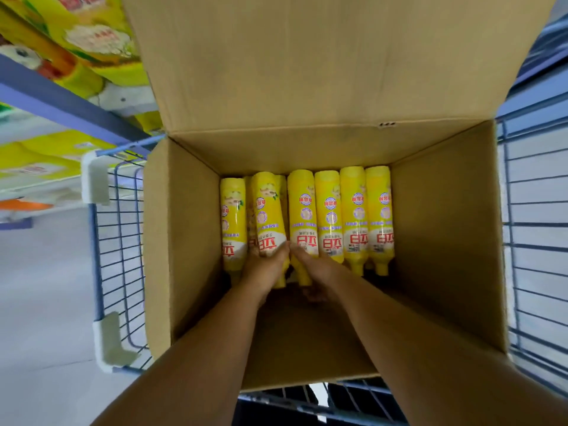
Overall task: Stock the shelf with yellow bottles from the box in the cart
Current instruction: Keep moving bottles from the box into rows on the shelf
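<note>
Both arms reach into the box in the blue cart. Left hand grips one yellow bottle; right hand grips its neighbor. More lie alongside.

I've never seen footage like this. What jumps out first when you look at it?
First, the row of bright yellow bottles lying side by side against the far wall of a big open cardboard box, its flap raised behind. Next, two bare arms reach down into it: the left hand grips the second bottle from the left, and the right hand rests on the one beside it. The box sits in a blue wire cart, with yellow goods on a shelf at upper left.
</note>
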A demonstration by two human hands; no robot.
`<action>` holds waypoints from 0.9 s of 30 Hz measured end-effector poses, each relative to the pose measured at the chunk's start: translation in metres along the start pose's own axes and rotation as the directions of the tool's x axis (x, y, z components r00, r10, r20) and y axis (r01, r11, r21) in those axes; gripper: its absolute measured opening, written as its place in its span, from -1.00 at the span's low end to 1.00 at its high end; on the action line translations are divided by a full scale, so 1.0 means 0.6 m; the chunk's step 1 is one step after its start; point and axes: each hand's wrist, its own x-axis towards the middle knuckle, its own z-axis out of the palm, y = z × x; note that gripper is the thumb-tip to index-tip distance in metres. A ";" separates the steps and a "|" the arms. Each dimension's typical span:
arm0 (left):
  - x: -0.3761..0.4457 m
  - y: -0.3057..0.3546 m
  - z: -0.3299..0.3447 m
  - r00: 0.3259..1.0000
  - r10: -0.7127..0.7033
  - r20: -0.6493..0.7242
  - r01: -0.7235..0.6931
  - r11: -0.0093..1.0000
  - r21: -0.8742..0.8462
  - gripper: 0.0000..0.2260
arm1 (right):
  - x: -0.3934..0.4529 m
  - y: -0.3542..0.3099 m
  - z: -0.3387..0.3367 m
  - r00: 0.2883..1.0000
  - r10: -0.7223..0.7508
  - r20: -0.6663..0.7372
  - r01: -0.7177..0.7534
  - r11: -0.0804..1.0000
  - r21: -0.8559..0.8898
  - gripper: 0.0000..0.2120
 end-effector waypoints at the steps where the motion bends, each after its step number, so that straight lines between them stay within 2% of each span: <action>1: -0.011 0.006 -0.007 1.000 0.003 -0.005 -0.003 1.000 0.007 -0.35 | -0.017 -0.003 -0.004 0.998 -0.050 -0.023 0.050 0.998 -0.030 -0.27; 4: -0.048 0.029 -0.030 0.999 -0.037 -0.032 0.035 0.998 -0.057 -0.46 | -0.057 -0.018 -0.010 0.982 -0.160 -0.099 0.162 0.987 0.008 -0.32; 7: -0.096 0.046 -0.048 0.999 -0.038 0.038 0.044 0.983 -0.179 -0.64 | -0.102 -0.038 -0.005 0.998 -0.035 -0.046 0.044 0.976 0.213 -0.44; 9: -0.131 0.044 -0.056 0.999 0.009 0.046 -0.001 0.985 -0.175 -0.67 | -0.138 -0.041 0.000 1.000 -0.001 -0.027 0.006 0.983 0.184 -0.46; 12: -0.190 0.037 -0.068 0.999 0.047 -0.008 -0.047 0.982 -0.181 -0.68 | -0.200 -0.022 0.006 0.996 -0.024 -0.090 0.040 0.984 0.173 -0.52; 17: -0.282 0.033 -0.099 0.985 0.160 -0.062 -0.169 0.967 -0.192 -0.61 | -0.288 0.018 0.022 0.970 -0.149 -0.192 0.184 0.967 0.177 -0.46; 20: -0.337 0.039 -0.124 0.957 0.266 -0.113 -0.281 0.948 -0.150 -0.44 | -0.340 0.029 0.035 0.952 -0.219 -0.215 0.261 0.946 0.192 -0.43; 22: -0.368 0.041 -0.137 0.926 0.338 -0.169 -0.356 0.930 -0.090 -0.28 | -0.373 0.032 0.042 0.941 -0.272 -0.203 0.318 0.915 0.247 -0.51; 23: -0.383 0.040 -0.141 0.908 0.369 -0.201 -0.390 0.917 -0.079 -0.28 | -0.390 0.033 0.044 0.932 -0.305 -0.195 0.349 0.900 0.261 -0.55; 27: -0.483 0.040 -0.154 0.832 0.455 -0.317 -0.517 0.842 -0.151 -0.49 | -0.456 0.044 0.052 0.856 -0.493 -0.155 0.515 0.840 0.171 -0.54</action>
